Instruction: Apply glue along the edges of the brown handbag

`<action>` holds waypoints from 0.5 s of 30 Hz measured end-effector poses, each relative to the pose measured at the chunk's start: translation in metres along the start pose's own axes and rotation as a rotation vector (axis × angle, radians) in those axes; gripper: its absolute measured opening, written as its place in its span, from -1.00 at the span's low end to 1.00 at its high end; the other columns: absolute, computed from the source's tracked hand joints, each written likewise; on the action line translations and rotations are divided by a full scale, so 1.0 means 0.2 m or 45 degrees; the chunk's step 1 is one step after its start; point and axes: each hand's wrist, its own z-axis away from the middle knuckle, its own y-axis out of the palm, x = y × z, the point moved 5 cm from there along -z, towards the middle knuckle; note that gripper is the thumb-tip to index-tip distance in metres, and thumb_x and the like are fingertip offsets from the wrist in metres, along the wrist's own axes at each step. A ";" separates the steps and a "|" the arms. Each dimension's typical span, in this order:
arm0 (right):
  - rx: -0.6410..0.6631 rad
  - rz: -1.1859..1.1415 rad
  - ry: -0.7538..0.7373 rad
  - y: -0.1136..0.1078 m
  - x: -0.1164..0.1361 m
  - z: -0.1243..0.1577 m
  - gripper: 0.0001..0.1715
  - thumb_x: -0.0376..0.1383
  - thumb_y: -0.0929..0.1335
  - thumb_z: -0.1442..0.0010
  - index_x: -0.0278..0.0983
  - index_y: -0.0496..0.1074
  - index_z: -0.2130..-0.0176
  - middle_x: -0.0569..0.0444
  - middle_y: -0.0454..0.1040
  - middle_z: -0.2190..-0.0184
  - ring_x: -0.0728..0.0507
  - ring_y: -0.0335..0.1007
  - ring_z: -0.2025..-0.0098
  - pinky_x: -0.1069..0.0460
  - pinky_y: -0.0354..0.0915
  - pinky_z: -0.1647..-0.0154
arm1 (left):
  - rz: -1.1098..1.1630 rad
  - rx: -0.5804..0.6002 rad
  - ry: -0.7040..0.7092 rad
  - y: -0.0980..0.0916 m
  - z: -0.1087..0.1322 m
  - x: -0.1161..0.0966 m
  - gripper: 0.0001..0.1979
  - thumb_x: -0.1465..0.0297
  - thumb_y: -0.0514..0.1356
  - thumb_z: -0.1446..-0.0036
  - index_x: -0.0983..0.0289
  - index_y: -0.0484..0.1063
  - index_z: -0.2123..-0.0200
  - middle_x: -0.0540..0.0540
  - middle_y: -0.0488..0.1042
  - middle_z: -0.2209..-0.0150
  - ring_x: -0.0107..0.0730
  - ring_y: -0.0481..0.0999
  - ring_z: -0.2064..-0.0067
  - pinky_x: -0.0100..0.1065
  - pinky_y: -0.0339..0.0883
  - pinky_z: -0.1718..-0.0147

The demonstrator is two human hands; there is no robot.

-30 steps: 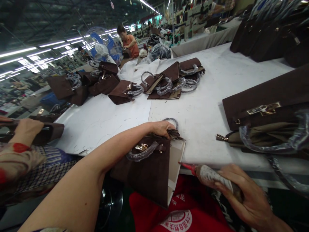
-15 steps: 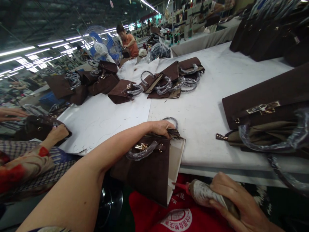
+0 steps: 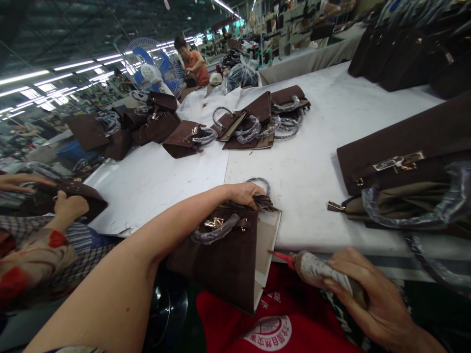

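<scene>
A brown suede handbag [image 3: 224, 264] with plastic-wrapped handles and a gold clasp rests tilted against the front edge of the white table [image 3: 312, 171], its pale side panel facing right. My left hand [image 3: 245, 193] is closed on the bag's top edge. My right hand [image 3: 371, 294] grips a paper-wrapped glue bottle [image 3: 320, 269]. The bottle's red nozzle touches the bag's pale side panel near its lower edge.
A large brown bag [image 3: 405, 162] lies at the right. Several more bags [image 3: 257, 120] lie mid-table and at the back left. A co-worker's hands [image 3: 68, 206] handle a bag at the left edge. A blue fan [image 3: 154, 71] and another person sit beyond.
My right hand dipped below the table edge with the glue bottle, then rose again, bringing the nozzle back to the side panel. The co-worker at left shifted their bag.
</scene>
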 end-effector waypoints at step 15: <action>0.154 -0.062 0.000 0.07 0.02 0.09 -0.75 -0.38 0.34 -0.33 -0.21 0.42 -0.01 -0.01 0.53 0.24 -0.16 0.52 0.20 0.01 0.48 0.12 | -0.080 -0.042 -0.013 0.01 0.02 -0.05 -0.78 0.62 0.38 0.10 0.31 0.52 0.34 -0.06 0.54 0.38 -0.43 0.50 0.30 -0.46 0.33 0.27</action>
